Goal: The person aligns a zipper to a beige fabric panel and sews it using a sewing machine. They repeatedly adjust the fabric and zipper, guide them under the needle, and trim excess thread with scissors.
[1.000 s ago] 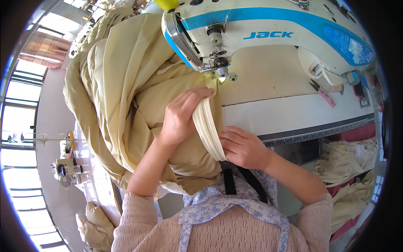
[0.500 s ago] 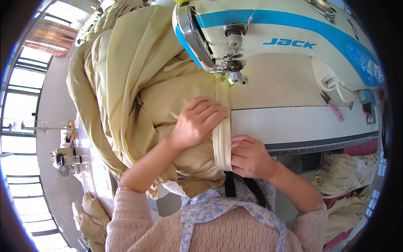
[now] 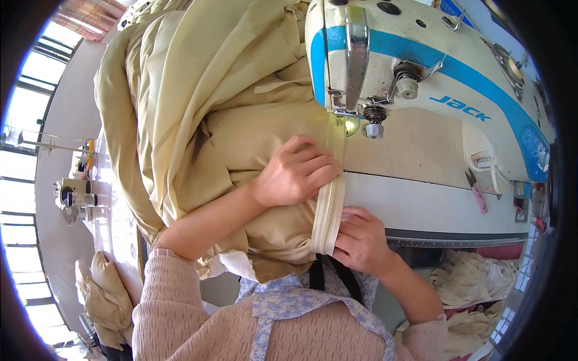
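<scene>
Zip (image 3: 328, 210) at the cloth's (image 3: 241, 150) right edge, long axis running from machine (image 3: 391, 42) toward apron (image 3: 283, 304). Left hand (image 3: 295, 174), nearer the machine, lies across it, fingers together (whether gripping, cannot tell); right hand (image 3: 366, 243) clamps its near end.

I count two hands: one left hand (image 3: 298, 171) and one right hand (image 3: 364, 240). Toward the far edge of the counter (image 3: 391, 201), I register one sewing machine (image 3: 385, 54). Near the right edge: one pair of scissors (image 3: 477, 194). Along the near edge: one ruler strip (image 3: 451, 240). At the left side: one mass of beige cloth (image 3: 174, 108), whose separate pieces I cannot count. I also log one zipper strip (image 3: 328, 219), one apron (image 3: 295, 305) and two black straps (image 3: 347, 280).
</scene>
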Available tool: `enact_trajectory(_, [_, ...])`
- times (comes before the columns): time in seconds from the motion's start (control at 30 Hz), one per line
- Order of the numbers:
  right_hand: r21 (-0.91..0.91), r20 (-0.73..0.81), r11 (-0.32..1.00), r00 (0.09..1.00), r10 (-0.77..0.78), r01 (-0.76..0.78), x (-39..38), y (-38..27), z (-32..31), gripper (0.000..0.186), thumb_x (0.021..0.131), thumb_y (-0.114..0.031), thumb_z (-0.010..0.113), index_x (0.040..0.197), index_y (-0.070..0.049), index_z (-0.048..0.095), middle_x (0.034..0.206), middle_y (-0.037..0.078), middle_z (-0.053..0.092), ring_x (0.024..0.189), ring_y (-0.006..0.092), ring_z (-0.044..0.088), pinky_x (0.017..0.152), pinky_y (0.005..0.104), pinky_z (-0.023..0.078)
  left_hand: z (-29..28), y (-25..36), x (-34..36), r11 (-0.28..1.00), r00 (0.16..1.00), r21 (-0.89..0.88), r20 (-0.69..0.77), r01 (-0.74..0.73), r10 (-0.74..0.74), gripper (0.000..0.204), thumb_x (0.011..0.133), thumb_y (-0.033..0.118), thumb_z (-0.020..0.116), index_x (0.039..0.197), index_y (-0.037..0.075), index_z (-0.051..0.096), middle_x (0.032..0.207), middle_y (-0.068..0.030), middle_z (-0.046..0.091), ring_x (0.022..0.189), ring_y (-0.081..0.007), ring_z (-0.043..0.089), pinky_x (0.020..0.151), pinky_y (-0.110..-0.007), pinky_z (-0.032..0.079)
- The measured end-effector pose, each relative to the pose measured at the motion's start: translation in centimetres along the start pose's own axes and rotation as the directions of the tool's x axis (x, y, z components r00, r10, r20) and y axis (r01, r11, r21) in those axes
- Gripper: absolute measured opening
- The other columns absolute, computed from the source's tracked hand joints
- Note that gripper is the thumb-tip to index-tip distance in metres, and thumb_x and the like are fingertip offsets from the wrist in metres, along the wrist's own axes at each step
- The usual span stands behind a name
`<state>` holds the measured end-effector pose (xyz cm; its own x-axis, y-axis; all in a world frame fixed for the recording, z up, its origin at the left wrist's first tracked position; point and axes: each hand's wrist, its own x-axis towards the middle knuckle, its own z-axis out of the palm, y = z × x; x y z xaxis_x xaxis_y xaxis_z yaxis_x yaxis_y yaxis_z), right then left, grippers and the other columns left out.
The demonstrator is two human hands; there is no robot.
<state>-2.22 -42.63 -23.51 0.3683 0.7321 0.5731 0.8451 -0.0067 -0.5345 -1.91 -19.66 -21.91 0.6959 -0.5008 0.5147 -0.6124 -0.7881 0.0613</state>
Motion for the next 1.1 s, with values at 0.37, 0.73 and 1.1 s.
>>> enact_trajectory(0.37, [-0.008, -0.016, 0.992, 0.991, 0.130, -0.130, 3.5, 3.0, -1.1, 0.017, 0.074, -0.008, 0.075, 0.090, -0.007, 0.070, 0.086, 0.005, 0.070, 0.080, 0.0234, 0.067, 0.094, 0.0413, 0.053, 2.1, -4.7, 1.8, 0.996, 0.992, -0.055, -0.106, -0.068, 0.062, 0.024, 0.077, 0.014, 0.072, 0.099, 0.007, 0.067, 0.086, -0.0030, 0.066, 0.083, -0.0202, 0.066, 0.088, -0.039, 0.048])
enact_trajectory(0.73, [-0.133, 0.141, 0.980, 0.982, -0.127, 0.146, 0.3, 0.4, 0.1, 0.019, 0.077, -0.010, 0.067, 0.094, -0.003, 0.067, 0.103, 0.007, 0.064, 0.106, 0.0261, 0.063, 0.096, 0.0370, 0.055, -1.5, 0.2, 1.3, 0.999, 1.000, -0.031, -0.023, 0.007, -0.008, 0.032, 0.072, 0.007, 0.071, 0.104, 0.002, 0.069, 0.101, -0.0063, 0.070, 0.095, -0.0255, 0.067, 0.090, -0.042, 0.053])
enact_trajectory(1.1, [0.261, 0.132, 0.959, 0.988, 0.082, -0.114, 0.0, 1.5, -0.8, 0.029, 0.076, -0.004, 0.075, 0.104, -0.009, 0.074, 0.097, 0.007, 0.071, 0.085, 0.0266, 0.069, 0.074, 0.0375, 0.058, -1.1, 0.9, 1.5, 0.984, 0.987, -0.086, 0.064, 0.154, -0.149, 0.022, 0.079, 0.010, 0.073, 0.101, 0.007, 0.070, 0.109, -0.0044, 0.074, 0.109, -0.0246, 0.069, 0.104, -0.049, 0.047])
